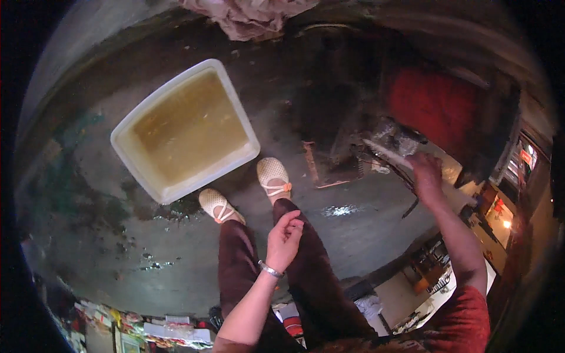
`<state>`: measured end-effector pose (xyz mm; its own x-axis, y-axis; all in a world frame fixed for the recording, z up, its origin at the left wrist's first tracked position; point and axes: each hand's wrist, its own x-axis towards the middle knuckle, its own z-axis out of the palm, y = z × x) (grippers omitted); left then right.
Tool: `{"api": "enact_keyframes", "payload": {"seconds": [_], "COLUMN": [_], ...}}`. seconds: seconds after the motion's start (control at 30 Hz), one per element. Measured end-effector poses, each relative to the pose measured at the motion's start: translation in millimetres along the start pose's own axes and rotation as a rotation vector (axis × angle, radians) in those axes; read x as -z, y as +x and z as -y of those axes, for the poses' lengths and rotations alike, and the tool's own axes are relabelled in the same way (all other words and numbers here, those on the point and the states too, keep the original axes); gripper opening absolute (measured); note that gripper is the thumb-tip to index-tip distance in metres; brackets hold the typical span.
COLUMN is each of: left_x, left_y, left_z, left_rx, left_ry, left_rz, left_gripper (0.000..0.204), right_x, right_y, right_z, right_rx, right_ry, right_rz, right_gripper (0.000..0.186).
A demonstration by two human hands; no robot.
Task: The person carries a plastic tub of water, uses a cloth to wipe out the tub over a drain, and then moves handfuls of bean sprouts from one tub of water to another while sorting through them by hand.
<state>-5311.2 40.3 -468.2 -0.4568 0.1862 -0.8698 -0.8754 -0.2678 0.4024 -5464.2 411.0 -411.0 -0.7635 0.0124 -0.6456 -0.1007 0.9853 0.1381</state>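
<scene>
My left hand [285, 240] is over my dark trousers, its fingers loosely curled together with nothing visible in them; a metal band circles its wrist. Reaching out to the right, my right hand [428, 176] is closed around the end of a pale, long stick [385, 152]. The stick's far end points left, toward a cluttered dark area. Thin dark twigs [406, 179] lie just below the stick, near the hand. Crumpled shiny clear material [400, 132] sits beyond it. The light is too dim to tell the stick's material.
A white rectangular tub [244, 126] of cloudy brownish water stands on the wet floor [194, 247], ahead of my feet. A dark flat piece with a reddish edge [311, 165] lies right of my shoes. A red surface [432, 103] is farther right; crumpled pinkish cloth [250, 17] is at the top.
</scene>
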Motion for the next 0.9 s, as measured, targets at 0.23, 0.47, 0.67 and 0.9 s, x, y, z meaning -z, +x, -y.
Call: {"api": "enact_keyframes", "payload": {"seconds": [0.23,0.47,0.67,0.9], "left_x": [14,197,427,402], "left_y": [-5,47,91,119], "left_z": [-9,-68,-64,-72], "left_rx": [-0.062,-0.454,-0.270,-0.115], "left_ry": [0.034,0.299,0.504,0.485], "left_rz": [-0.042,-0.883,-1.032,-0.771], "left_gripper": [0.033,0.052,0.056,0.019], "right_x": [-25,-67,-110,-136], "right_y": [22,112,162,167], "right_z": [93,264,389,395], "right_rx": [0.147,0.159,-0.128,-0.321], "right_ry": [0.147,0.954,1.665,1.975], "right_rz": [0.020,0.145,0.110,-0.211], "right_gripper": [0.043,0.048,0.045,0.029]}}
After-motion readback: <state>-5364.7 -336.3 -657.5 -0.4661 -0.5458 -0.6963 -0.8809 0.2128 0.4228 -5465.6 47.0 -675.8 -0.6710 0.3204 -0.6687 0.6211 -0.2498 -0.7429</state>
